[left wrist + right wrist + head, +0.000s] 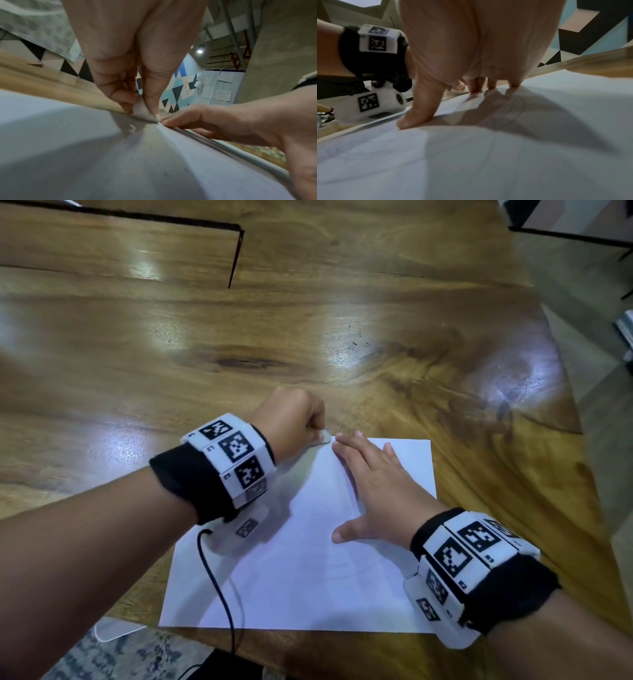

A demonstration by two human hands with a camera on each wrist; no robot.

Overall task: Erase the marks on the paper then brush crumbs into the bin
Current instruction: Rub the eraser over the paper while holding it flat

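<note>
A white sheet of paper (301,570) lies on the wooden table (239,337), near its front edge. My left hand (310,428) is curled at the sheet's far left corner and pinches a small white eraser (323,437) between thumb and fingers. In the left wrist view the eraser (141,109) touches the paper's edge (85,148). My right hand (376,491) lies flat on the paper with straight, spread fingers, its fingertips close to the eraser. Faint pencil lines (510,108) show on the sheet (488,162) under the right hand (471,54).
The table's right edge (561,392) drops to the floor. A black cable (222,594) runs from my left wrist across the paper's near left part and over the front edge. A patterned rug (113,659) lies below. A dark seam (236,254) cuts the tabletop at the far left.
</note>
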